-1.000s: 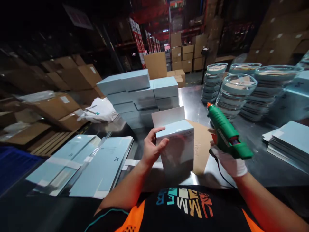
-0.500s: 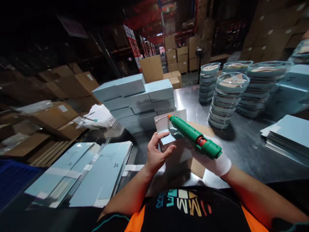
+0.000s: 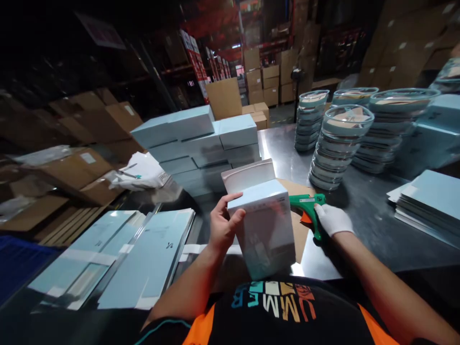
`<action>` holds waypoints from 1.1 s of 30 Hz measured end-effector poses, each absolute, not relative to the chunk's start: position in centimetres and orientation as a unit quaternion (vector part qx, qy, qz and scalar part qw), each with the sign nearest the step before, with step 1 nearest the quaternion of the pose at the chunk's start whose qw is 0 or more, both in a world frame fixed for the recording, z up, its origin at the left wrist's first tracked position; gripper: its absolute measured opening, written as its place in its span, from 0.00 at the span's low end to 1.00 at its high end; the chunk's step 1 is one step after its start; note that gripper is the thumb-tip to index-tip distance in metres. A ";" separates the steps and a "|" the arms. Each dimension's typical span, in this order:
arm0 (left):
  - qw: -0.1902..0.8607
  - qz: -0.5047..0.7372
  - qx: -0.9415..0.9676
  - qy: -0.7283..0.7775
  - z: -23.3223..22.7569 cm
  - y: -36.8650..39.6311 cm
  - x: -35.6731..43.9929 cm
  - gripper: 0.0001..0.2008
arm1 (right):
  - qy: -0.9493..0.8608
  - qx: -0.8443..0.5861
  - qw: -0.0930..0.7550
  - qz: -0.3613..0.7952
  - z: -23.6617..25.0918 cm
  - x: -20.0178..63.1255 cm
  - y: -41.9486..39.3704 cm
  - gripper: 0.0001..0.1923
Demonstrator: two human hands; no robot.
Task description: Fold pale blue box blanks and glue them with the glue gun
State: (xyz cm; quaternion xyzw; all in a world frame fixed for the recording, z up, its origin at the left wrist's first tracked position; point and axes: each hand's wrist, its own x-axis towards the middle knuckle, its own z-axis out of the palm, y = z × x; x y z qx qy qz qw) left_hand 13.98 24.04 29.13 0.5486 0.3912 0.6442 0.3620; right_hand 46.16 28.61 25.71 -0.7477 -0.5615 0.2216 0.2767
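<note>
On the far left of a metal worktable (image 3: 359,230), flattened pale blue carton blanks (image 3: 143,258) are laid out in overlapping sheets, and behind them a stack of finished pale blue boxes (image 3: 201,139) is piled. Near the table's front edge, in the middle, a pale blue folded box (image 3: 264,230) is held upright by the bare left hand (image 3: 223,227), whose thumb and fingers are curled around its upper left corner; the white top flap is seen standing open. The box appears to be thin card, judged light, hollow and easily dented, so the folded edges and corners seem the firmest places for a grip. Just to its right, over a brown cardboard sheet (image 3: 298,225), a green glue gun (image 3: 308,207) is gripped in the closed fingers of the white-gloved right hand (image 3: 332,219). Farther right, stacks of clear glass dishes (image 3: 339,143) and more flat blue sheets (image 3: 427,201) are seen.
</note>
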 end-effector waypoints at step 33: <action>0.108 0.341 0.902 0.241 34.4 24.8 12.1 0.25 | -0.881 -0.147 0.419 0.167 31.1 39.7 25.2 0.29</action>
